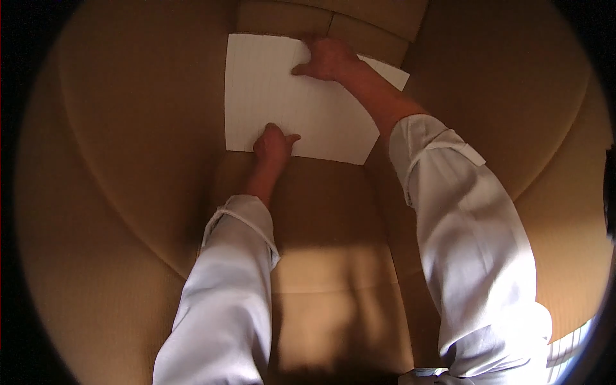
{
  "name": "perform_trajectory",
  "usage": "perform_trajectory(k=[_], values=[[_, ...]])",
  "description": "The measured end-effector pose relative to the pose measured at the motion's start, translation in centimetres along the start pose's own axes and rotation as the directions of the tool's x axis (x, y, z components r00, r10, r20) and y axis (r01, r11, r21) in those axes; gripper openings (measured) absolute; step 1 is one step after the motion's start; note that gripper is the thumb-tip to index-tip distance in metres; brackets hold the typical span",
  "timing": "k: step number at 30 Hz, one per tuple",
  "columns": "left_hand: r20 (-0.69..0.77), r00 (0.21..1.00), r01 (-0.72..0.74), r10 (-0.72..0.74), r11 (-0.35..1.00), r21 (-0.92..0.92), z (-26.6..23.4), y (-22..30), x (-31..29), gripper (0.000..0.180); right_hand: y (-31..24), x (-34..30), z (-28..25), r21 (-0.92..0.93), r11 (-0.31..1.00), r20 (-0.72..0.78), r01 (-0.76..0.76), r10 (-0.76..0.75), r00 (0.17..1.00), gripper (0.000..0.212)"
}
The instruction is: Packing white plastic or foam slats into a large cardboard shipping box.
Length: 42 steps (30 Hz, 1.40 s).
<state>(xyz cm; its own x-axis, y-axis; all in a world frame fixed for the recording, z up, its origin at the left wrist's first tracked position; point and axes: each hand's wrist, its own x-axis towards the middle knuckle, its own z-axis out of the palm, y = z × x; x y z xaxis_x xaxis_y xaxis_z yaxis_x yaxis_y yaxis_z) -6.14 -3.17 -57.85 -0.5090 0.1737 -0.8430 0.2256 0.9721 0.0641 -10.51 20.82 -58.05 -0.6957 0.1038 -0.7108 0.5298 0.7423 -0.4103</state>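
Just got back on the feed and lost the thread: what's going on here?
A person in pale rolled sleeves is handling a flat white sheet inside a large cardboard box. The left hand is at the sheet's near edge, the right hand at its far edge. Whether they grip it or only press on it is hard to tell.

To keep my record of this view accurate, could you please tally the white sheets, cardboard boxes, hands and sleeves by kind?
White sheet: 1
Cardboard box: 1
Left hand and right hand: 2 hands
Left sleeve and right sleeve: 2 sleeves
Total: 6
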Motion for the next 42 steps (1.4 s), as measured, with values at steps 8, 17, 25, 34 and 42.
perform_trajectory(k=[8,17,25,34,42], values=[[-0.039,0.997,-0.065,0.065,0.998,-0.023,0.3,0.6,0.2,0.060,-0.6,1.9,0.8,0.168,0.986,-0.114,0.021,-0.002,0.993,0.075],[0.020,0.999,-0.028,0.028,1.000,-0.001,-0.5,0.8,0.1,0.058,-1.5,2.6,1.0,0.100,0.995,-0.100,-0.021,0.031,0.994,0.068],[-0.053,0.997,-0.050,0.049,0.998,-0.029,0.4,-0.2,-0.2,0.049,-1.4,3.1,1.6,0.014,0.998,-0.088,0.058,-0.057,0.995,0.066],[0.098,0.995,0.006,-0.005,1.000,-0.015,0.7,-0.7,1.4,0.057,-5.2,4.8,0.2,0.143,0.987,0.016,-0.078,0.076,0.997,0.047],[0.023,0.999,-0.043,0.042,0.999,0.021,0.4,-1.4,-0.4,0.061,-2.0,-0.5,0.5,0.344,0.924,-0.011,-0.168,0.183,0.983,0.064]])
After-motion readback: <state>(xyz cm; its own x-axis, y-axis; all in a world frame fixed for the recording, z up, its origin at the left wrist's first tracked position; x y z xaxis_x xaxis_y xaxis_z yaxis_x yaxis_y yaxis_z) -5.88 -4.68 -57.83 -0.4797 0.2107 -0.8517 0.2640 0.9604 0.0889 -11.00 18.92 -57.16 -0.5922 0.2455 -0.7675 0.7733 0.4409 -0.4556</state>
